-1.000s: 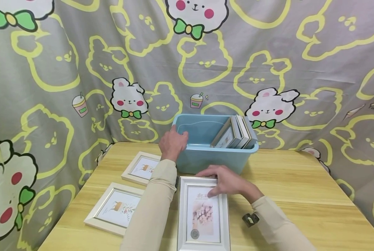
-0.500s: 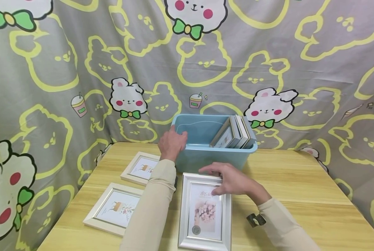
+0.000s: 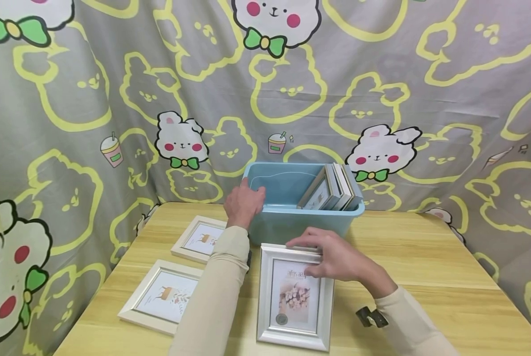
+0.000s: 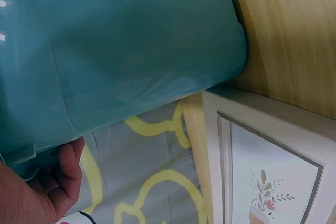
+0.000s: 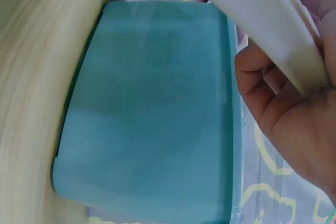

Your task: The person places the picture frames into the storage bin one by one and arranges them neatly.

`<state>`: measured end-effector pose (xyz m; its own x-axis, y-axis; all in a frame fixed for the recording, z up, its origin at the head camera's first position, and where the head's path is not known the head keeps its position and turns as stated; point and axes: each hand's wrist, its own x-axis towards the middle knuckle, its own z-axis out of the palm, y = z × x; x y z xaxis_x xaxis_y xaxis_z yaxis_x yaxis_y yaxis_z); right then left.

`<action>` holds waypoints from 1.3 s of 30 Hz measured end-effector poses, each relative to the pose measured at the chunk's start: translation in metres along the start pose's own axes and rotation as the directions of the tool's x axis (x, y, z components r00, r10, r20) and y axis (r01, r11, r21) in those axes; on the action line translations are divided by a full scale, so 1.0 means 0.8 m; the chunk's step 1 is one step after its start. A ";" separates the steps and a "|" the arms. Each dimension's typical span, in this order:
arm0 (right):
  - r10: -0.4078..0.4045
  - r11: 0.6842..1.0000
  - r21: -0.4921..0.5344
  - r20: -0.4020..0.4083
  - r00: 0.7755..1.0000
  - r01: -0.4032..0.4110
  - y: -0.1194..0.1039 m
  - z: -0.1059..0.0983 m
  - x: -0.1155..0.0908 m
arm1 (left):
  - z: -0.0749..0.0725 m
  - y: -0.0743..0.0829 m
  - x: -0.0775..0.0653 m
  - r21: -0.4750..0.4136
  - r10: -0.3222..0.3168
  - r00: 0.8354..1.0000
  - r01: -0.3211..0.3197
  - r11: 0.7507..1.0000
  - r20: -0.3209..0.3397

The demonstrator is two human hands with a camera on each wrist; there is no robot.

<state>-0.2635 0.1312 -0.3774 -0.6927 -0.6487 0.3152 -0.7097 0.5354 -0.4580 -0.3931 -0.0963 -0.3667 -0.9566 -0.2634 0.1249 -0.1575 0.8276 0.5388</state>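
My right hand (image 3: 336,254) grips a silver-white picture frame (image 3: 265,296) by its top right corner, thumb over the front and fingers behind. The frame, with a pink flower print, is tilted up in front of a blue plastic bin (image 3: 301,225). In the right wrist view, the fingers (image 5: 252,72) curl round the frame's edge (image 5: 262,19). My left hand (image 3: 244,203) holds the bin's left rim; in the left wrist view its fingers (image 4: 68,174) curl under that rim. Several picture frames (image 3: 332,188) lean together inside the bin's right end.
Two cream picture frames lie face up on the wooden table (image 3: 425,277) at left: a nearer one (image 3: 145,316) beside my left forearm and a farther one (image 3: 183,247) by the bin. A patterned curtain (image 3: 292,99) hangs behind the table.
My right hand has moved slightly right and drawn the silver-white frame up, its top tilting higher and its bottom edge coming into sight. The left hand keeps its hold on the bin's rim.
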 end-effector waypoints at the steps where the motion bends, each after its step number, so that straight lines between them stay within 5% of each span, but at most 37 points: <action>1: -0.002 1.000 -0.001 -0.004 1.000 0.002 -0.002 0.000 -0.001 | 0.000 0.000 0.000 0.002 -0.001 1.000 0.001 1.000 0.001; 10: -0.071 0.996 -0.067 -0.078 0.994 0.066 -0.014 -0.003 -0.009 | 0.000 0.000 -0.001 -0.002 0.000 1.000 0.000 1.000 0.005; 20: -0.227 0.957 -0.217 -0.150 0.962 0.192 -0.026 -0.006 -0.016 | -0.001 -0.001 -0.003 -0.009 -0.001 1.000 0.001 1.000 0.019; 33: -0.343 0.894 -0.346 -0.117 0.932 0.285 -0.039 -0.009 -0.021 | 0.000 0.001 -0.002 -0.025 0.009 1.000 -0.009 1.000 0.003; 39: -0.327 0.889 -0.353 -0.039 0.944 0.293 -0.048 -0.011 -0.029 | -0.001 -0.002 -0.001 -0.024 0.008 1.000 -0.008 1.000 0.008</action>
<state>-0.2215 0.1303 -0.3600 -0.4273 -0.7662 0.4799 -0.8788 0.4768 -0.0213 -0.3917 -0.0975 -0.3669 -0.9597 -0.2529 0.1224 -0.1442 0.8174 0.5577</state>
